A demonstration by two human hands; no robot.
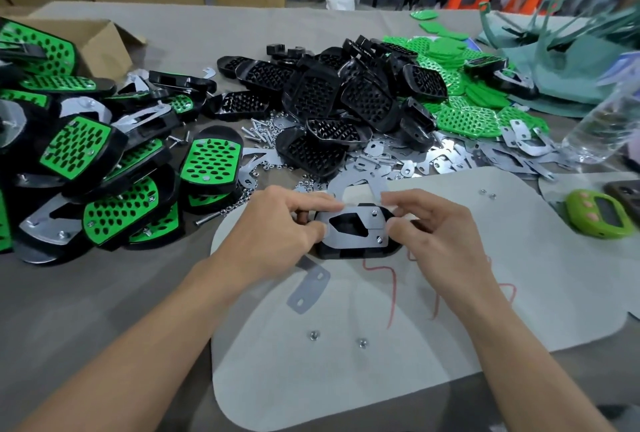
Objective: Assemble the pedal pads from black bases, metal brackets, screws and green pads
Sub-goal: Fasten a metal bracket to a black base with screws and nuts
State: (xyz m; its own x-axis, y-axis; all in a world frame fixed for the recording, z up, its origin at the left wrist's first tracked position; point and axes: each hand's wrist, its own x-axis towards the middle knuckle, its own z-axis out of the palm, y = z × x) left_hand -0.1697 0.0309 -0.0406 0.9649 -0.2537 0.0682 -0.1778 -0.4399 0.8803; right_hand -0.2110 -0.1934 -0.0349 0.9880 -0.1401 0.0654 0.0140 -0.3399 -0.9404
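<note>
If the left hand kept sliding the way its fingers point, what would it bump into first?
The metal bracket on the black base. The left hand already pinches its edge. Past that it would probably meet the right hand, though depth is unclear.

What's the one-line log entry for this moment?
step: bracket on base | left hand: grips base | right hand: pinches bracket | screws: two showing
</note>
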